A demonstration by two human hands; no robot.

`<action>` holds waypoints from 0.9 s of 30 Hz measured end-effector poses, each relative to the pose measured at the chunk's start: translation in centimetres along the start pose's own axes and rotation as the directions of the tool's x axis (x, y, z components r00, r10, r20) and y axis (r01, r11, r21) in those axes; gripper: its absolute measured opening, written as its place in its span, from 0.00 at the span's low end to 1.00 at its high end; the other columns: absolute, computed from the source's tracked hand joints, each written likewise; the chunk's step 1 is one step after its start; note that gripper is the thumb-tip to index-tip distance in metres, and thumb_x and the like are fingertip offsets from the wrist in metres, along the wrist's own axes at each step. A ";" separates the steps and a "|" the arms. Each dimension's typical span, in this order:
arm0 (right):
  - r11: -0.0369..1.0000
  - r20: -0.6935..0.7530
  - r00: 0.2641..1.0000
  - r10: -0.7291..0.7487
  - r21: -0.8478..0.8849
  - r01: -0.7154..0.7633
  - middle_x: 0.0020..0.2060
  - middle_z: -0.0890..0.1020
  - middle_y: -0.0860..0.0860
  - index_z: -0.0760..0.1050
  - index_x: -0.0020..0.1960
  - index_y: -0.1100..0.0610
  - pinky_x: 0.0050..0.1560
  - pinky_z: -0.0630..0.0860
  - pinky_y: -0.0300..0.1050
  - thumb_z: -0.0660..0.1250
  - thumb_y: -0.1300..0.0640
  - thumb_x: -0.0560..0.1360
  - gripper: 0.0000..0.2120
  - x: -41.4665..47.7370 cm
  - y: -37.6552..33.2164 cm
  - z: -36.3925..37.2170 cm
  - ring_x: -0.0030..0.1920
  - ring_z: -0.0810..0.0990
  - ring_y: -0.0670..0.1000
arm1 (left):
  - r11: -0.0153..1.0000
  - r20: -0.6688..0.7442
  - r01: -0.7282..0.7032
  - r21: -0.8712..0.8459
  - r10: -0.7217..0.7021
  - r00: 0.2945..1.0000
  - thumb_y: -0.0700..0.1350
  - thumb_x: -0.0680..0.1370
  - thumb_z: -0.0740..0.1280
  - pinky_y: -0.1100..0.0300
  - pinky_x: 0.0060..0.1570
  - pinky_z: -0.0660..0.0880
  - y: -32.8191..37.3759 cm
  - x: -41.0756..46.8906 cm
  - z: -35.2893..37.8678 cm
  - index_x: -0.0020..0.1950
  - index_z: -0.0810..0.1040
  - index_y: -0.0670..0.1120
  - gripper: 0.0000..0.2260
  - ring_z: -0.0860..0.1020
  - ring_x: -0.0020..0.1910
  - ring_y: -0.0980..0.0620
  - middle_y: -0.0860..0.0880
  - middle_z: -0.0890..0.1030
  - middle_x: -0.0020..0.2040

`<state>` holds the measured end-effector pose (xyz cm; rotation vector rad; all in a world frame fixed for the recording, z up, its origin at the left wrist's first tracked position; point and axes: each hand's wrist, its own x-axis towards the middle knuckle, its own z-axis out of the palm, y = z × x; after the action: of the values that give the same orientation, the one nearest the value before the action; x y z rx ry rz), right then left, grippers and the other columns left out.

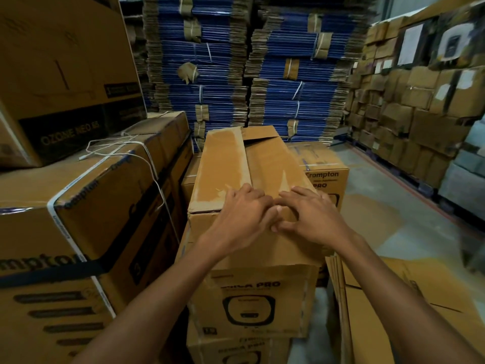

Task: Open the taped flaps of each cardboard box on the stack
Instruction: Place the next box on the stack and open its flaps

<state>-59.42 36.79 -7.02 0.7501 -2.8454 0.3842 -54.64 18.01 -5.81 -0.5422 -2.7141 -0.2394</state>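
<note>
Our left hand (244,206) and right hand (307,211) curl at the centre seam (246,158) of the plain brown cardboard box (223,164). What either grip holds we cannot tell. Let us pull evenly.

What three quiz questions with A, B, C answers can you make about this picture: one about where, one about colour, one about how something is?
1. Where are the left hand and right hand?
A in pockets
B on the near end of the top box
C on a ladder

2. What colour are the tall stacks at the back?
A blue
B red
C green

3. How are the top box's flaps?
A torn off
B standing straight up
C lying down

Answers: B, the fingertips touch the box by its near edge; A, the stacked edges show blue; C, the flaps lie along the top.
</note>
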 end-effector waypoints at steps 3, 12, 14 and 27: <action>1.000 -0.014 1.000 -0.001 -0.025 0.000 0.79 0.64 0.43 0.64 0.78 0.40 0.77 0.54 0.62 0.65 0.29 0.74 0.36 -0.4 -0.2 0.0 0.80 0.56 0.48 | 1.000 0.166 0.022 -0.017 -0.019 0.986 0.60 0.85 0.50 0.43 0.65 0.63 -1.1 2.5 -0.6 0.58 0.77 0.52 0.20 0.72 0.56 0.53 0.53 0.78 0.53; 1.000 -0.033 0.999 -0.020 -0.020 0.020 0.75 0.70 0.41 0.73 0.71 0.37 0.75 0.55 0.59 0.60 0.26 0.73 0.30 -0.3 0.8 0.2 0.78 0.59 0.47 | 0.891 -0.091 0.212 0.401 -0.191 0.977 0.56 0.84 0.58 0.34 0.75 0.45 -2.6 5.2 -8.0 0.50 0.83 0.51 0.16 0.75 0.67 0.48 0.50 0.83 0.53; 1.000 -0.045 0.999 0.009 -0.003 -0.009 0.75 0.70 0.46 0.73 0.72 0.37 0.75 0.53 0.55 0.63 0.30 0.75 0.28 -0.3 0.8 0.0 0.78 0.59 0.48 | 0.826 -0.190 0.350 0.441 -0.295 0.936 0.52 0.82 0.63 0.34 0.76 0.44 -4.8 3.6 -9.8 0.46 0.81 0.50 0.11 0.73 0.70 0.45 0.49 0.82 0.51; 0.958 0.235 0.971 0.049 -0.287 0.021 0.73 0.72 0.41 0.72 0.71 0.38 0.76 0.55 0.62 0.70 0.53 0.78 0.24 1.2 6.9 -5.9 0.76 0.65 0.46 | 0.974 0.445 0.139 0.181 -0.208 0.871 0.53 0.77 0.72 0.32 0.75 0.50 -11.0 -1.2 -4.7 0.80 0.48 0.68 0.41 0.42 0.82 0.47 0.56 0.42 0.83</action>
<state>-63.35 43.72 -2.51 0.7615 -3.0332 -0.1306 -56.50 6.44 -2.98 -0.3432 -3.2185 0.0532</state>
